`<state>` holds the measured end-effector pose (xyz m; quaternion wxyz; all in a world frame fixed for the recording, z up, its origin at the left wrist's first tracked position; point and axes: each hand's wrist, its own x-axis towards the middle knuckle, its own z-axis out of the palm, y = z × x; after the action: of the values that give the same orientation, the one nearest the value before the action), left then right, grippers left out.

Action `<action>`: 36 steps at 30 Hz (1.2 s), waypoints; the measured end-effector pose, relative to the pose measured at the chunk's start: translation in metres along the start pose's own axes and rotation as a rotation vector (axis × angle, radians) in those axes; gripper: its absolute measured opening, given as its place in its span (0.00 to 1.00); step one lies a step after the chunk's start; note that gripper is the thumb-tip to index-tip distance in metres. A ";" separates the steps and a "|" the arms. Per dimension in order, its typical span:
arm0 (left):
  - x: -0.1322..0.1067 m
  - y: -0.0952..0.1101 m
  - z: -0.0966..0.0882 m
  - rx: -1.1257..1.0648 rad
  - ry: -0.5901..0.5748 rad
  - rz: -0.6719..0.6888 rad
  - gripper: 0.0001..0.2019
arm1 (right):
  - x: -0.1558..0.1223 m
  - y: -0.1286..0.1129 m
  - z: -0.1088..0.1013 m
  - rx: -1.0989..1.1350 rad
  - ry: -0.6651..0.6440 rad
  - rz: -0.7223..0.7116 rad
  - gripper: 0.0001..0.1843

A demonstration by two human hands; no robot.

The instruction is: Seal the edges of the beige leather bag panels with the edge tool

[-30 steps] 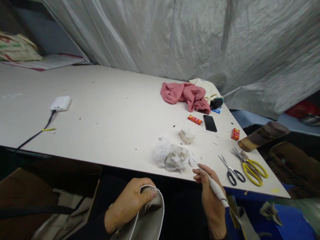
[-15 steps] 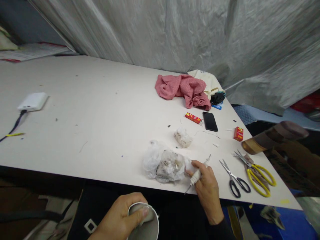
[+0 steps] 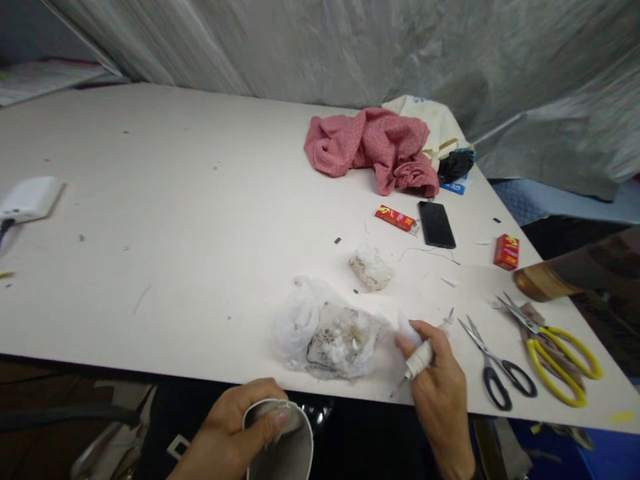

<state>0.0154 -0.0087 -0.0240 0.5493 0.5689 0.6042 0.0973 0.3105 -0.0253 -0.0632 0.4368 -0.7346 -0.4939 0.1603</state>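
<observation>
Two hands worked apart. Our left hand [image 3: 235, 433] clamped a curled grey piece [image 3: 287, 453] at six o'clock, below the table [image 3: 200, 200]; our right hand [image 3: 440, 393], at five o'clock, gripped a white-handled tool [image 3: 419, 357] beside the plastic bag [image 3: 325, 330].

Bare left hand [image 3: 226, 437], bare right hand [image 3: 443, 393]

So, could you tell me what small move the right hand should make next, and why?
Probably pinch the near edge of the plastic bag and pull it open. The right hand, with the white-handled tool tucked between its fingers, has its fingertips at that bag, and the left hand is occupied gripping the curled grey strip.
</observation>
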 end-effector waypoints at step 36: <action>0.013 0.003 0.001 -0.003 -0.014 0.060 0.17 | -0.052 -0.039 0.009 0.017 -0.004 -0.336 0.12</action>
<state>0.0211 0.0022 -0.0292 0.5514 0.5866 0.5828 0.1107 0.2582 -0.0611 -0.0473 0.4625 -0.6376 -0.6093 0.0906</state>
